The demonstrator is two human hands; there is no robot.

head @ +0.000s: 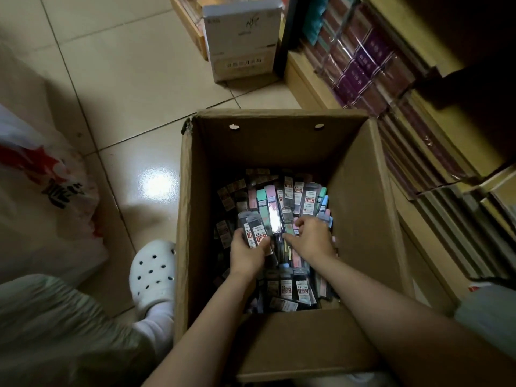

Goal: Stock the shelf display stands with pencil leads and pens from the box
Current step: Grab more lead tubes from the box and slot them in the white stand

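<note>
Both arms reach down into a deep brown cardboard box (360,219) that stands open on the pale glossy tiled floor (125,79). The left hand (247,254) is closed on a small fan of dark, flat pencil-lead packs with white-and-red labels (255,233), thumb across their fronts and fingers curled behind, the packs sticking up beyond the knuckles. Just to the right of it, the right hand (312,237) is down among the loose stock — its fingers are bent and appear to pinch at a pack in the heap, though exactly which one cannot be told. Between the two hands lies a shiny pink-and-mint blister-packed pen (272,216), catching a streak of light. Under and around both hands the bottom of the box is covered by a jumbled heap of similar lead packs and pastel pen packs (296,196), some face up, some on edge.

Left of the left hand, outside the box wall, sits a white perforated clog (152,270) on a foot in a white sock. Further left is a white plastic bag with red and black print (47,191). Beyond the hands, past the far wall of the box, a white and grey carton (241,43) stands on the floor. To the right of the right hand, wooden shelves hold rows of wrapped purple and maroon books (363,65).
</note>
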